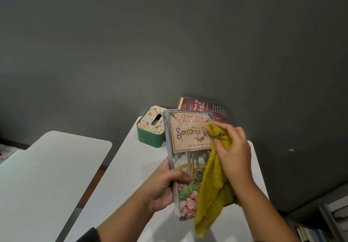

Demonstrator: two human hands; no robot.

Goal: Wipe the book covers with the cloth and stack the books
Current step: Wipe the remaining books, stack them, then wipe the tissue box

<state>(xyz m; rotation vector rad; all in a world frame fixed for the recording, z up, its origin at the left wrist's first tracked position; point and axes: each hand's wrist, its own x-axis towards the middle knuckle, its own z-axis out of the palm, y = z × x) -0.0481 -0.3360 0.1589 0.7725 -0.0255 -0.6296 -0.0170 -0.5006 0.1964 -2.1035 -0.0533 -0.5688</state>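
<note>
A book with a flowery illustrated cover (188, 147) is held up above the white table (131, 166), front cover facing me. My left hand (165, 187) grips it by the spine edge, thumb on the cover. My right hand (233, 153) clutches a mustard-yellow cloth (212, 191) and presses it against the cover's right side near the title; the rest of the cloth hangs down over the lower right corner. A dark red book (203, 106) lies flat on the table behind, partly hidden.
A green tissue box with a patterned lid (150, 128) stands at the table's far left, beside the held book. A second white surface (47, 175) lies to the left across a gap. A dark grey wall rises behind. Shelves with books show at the lower right (329, 221).
</note>
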